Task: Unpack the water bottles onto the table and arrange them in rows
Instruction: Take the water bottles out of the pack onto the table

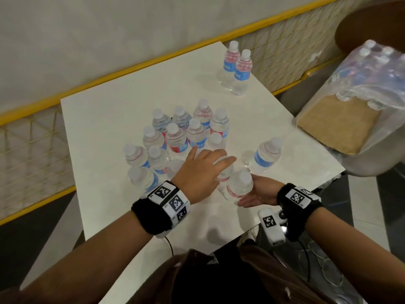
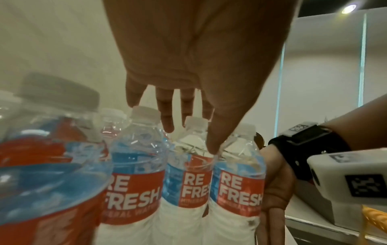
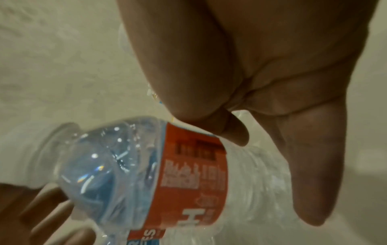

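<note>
White surface (image 1: 105, 110), bottles (image 1: 175, 137) clustered mid-way. Left hand (image 1: 198, 172) above cluster, fingers (image 2: 166, 114) spread, relaxed. Right hand (image 1: 259, 193) beside cluster, straight fingers pressing one bottle (image 1: 238, 185).

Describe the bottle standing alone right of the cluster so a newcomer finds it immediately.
Start at the white table and its main cluster of bottles. To that cluster's right, toward the shrink-wrapped pack, stands the lone bottle. Unlike its neighbours, it touches no other bottle.
</note>
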A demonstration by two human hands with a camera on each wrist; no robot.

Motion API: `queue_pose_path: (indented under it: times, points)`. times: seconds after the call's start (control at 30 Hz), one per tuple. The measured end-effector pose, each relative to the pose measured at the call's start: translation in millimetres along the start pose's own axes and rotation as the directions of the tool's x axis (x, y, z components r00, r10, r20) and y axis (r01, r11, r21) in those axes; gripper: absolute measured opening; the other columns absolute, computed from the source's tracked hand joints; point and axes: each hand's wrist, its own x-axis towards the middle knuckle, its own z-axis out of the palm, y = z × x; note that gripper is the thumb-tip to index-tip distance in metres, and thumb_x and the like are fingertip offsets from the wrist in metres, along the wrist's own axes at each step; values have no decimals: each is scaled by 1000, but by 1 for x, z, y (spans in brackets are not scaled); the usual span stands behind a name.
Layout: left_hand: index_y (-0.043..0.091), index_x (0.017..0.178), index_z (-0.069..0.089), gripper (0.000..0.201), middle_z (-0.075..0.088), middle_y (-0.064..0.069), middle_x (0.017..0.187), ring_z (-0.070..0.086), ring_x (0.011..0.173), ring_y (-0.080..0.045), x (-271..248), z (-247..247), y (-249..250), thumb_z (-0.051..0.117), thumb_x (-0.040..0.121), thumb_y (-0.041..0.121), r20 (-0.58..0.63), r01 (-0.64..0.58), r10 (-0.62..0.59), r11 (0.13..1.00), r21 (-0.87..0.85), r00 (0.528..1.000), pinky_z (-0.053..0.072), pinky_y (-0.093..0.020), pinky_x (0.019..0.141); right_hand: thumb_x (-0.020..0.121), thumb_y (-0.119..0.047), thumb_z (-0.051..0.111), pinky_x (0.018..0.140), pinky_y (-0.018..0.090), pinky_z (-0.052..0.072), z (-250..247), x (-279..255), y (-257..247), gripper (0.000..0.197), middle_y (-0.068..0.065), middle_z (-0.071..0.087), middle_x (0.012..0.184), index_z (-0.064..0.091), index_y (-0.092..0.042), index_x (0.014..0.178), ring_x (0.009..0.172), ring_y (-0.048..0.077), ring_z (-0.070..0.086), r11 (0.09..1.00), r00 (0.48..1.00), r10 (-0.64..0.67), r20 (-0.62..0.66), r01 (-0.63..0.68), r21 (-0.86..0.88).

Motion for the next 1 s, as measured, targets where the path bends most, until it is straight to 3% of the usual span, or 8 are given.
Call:
queue_pose_path:
  times: [0.1,0.23,0.4,0.57,0.67,0.87,0.93,1.0]
  points:
    - [16,110,67,46,63,-6,97,63,78,-27,7,4,2,81,66,16,-168,-89,97,994,56,981,49,-50,87,97,-17,46,94,47,51,8,-1,-4,24,12,65,116,58,-26,116,102,33,64,995,999,-20,33,17,97]
    - [13,86,68,30,59,-6,89,60,57,-22,-1,5,-1,81,61,5,-149,-163,174,983,83,973,50,-39,83,95,-32,52,85,47,55,18,-2,-7,35,21,62,119,59,-6,117,105,39,61,946,993,38,109,-71,317]
    - [15,108,59,23,45,-5,111,56,81,-25,-22,-3,-16,57,87,5,120,-113,104,991,70,987,29,-41,106,75,-27,75,86,52,53,30,3,-8,56,24,57,125,55,3,118,103,44,61,910,996,54,70,-78,407]
    - [20,116,55,23,39,-2,116,56,96,-25,-39,-15,-30,49,94,16,263,-50,25,995,90,964,23,-39,108,88,-23,64,68,52,58,44,13,-34,31,18,51,133,59,-3,112,110,41,58,883,999,38,-22,-23,469]
    - [23,116,56,25,39,-1,115,53,98,-24,-45,-23,-29,50,93,16,312,-47,14,994,99,950,25,-40,107,90,-23,60,71,50,58,59,16,-52,22,17,54,132,61,-6,106,113,40,56,909,1000,-13,10,8,418]
    - [34,129,47,47,43,3,121,50,105,-20,-48,-34,-32,56,85,49,267,0,-21,997,77,963,42,-34,83,98,-36,46,47,41,57,50,13,-43,37,25,56,84,47,0,104,61,39,66,928,994,103,-24,-87,363]
    - [34,130,45,57,41,4,120,52,99,-19,-47,-34,-28,56,80,60,252,44,-53,998,42,966,46,-33,74,95,-28,52,40,33,53,21,7,-23,34,25,64,62,45,5,101,48,33,66,951,971,179,-161,-129,280]
    - [33,132,41,57,41,2,119,54,89,-20,-44,-30,-23,56,83,57,287,77,-79,997,16,955,44,-30,66,89,-22,64,48,35,57,-16,-1,0,46,22,66,55,46,12,114,53,32,67,971,908,215,-361,-160,177]
